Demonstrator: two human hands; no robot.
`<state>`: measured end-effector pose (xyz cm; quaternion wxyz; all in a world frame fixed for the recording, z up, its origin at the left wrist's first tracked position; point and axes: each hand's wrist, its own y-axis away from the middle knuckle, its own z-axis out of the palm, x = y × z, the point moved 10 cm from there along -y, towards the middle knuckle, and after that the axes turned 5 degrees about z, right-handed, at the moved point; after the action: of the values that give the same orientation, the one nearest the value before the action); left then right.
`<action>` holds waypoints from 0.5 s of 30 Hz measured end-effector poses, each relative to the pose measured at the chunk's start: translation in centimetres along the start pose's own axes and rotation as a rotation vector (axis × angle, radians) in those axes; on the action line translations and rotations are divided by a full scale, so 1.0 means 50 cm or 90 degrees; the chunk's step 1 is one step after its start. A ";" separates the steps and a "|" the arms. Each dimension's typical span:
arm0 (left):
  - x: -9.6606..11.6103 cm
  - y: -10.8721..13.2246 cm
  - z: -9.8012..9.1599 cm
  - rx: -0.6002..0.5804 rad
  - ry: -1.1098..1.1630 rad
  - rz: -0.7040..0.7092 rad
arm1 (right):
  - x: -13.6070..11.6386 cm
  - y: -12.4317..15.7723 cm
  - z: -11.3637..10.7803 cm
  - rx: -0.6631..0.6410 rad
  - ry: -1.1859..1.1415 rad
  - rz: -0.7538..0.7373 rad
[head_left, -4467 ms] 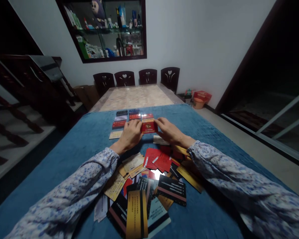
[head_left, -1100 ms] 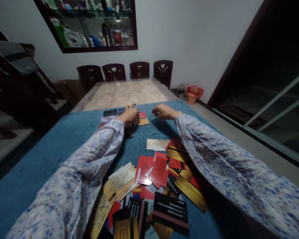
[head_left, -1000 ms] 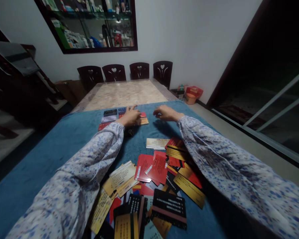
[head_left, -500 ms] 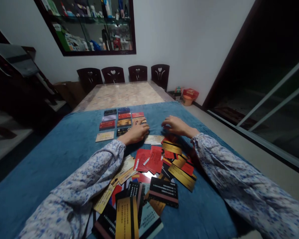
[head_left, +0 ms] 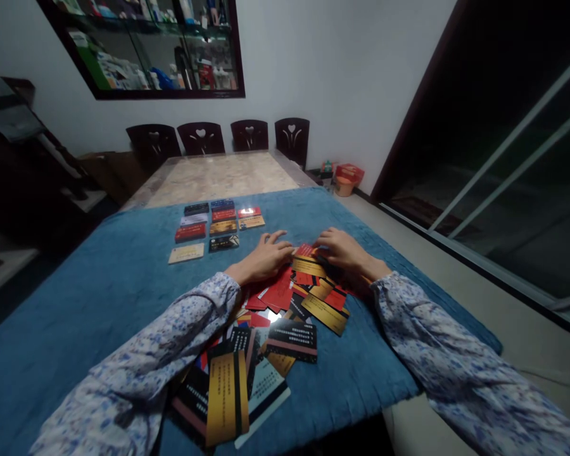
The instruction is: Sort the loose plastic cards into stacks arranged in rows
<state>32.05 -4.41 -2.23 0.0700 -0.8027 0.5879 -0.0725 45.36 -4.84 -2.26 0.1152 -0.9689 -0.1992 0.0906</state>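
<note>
Left hand (head_left: 266,256), half open with its fingers loosely spread and bent, is at the far left edge of a loose pile of flat, rectangular, multicoloured cards (head_left: 292,340); the right hand (head_left: 346,251), fingers curled inward, is over the far right edge. Their fingertips are partly hidden, so whether either has hold of a card cannot be told.

At the pile's near end lies a gold card with a black stripe (head_left: 224,396), beside a pale blue-green card (head_left: 266,394) with a dark stripe. Farther up come a slanted yellow-gold card (head_left: 325,312) at the right edge and plain red cards (head_left: 279,292) just below the left hand.

Beyond the left hand and well apart from the pile, neat card groups stand in three columns. Nearest are a cream card (head_left: 186,253) and a black card (head_left: 224,243); red, gold and lilac ones follow, with a black group (head_left: 196,208) and a dark blue group (head_left: 222,203) farthest. All lie on a blue, soft-looking cloth (head_left: 99,316) over the bench (head_left: 218,174), whose bare far end is beige and marbled. Past it stand four dark wooden chairs (head_left: 201,149) with heart-shaped cut-outs.
</note>
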 end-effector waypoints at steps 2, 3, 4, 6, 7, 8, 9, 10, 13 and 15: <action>0.015 -0.006 0.004 -0.004 0.006 0.004 | -0.003 0.018 -0.004 0.013 -0.009 0.001; 0.021 -0.008 0.007 -0.008 0.007 0.005 | -0.007 0.027 -0.006 0.022 -0.015 -0.001; 0.028 -0.009 0.010 -0.011 0.007 0.007 | -0.011 0.036 -0.008 0.032 -0.021 -0.004; 0.040 -0.011 0.014 -0.008 0.005 0.012 | -0.023 0.053 -0.012 0.050 -0.032 -0.010; 0.046 -0.011 0.014 -0.004 0.003 0.015 | -0.028 0.061 -0.014 0.058 -0.035 -0.011; 0.053 -0.011 0.015 0.000 0.002 0.018 | -0.034 0.067 -0.016 0.063 -0.037 -0.011; 0.059 -0.011 0.014 0.002 0.002 0.020 | -0.039 0.074 -0.018 0.066 -0.038 -0.010; 0.065 -0.010 0.013 0.002 0.003 0.021 | -0.043 0.079 -0.019 0.067 -0.039 -0.008; 0.080 -0.008 0.011 -0.015 0.006 0.014 | -0.051 0.090 -0.022 0.057 -0.037 0.000; 0.087 -0.005 0.009 -0.030 0.009 0.006 | -0.053 0.094 -0.020 0.043 -0.032 0.009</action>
<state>33.69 -8.46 -2.49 0.0470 -0.8008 0.5937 -0.0640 44.92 -10.32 -2.18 0.1419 -0.9634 -0.1917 0.1225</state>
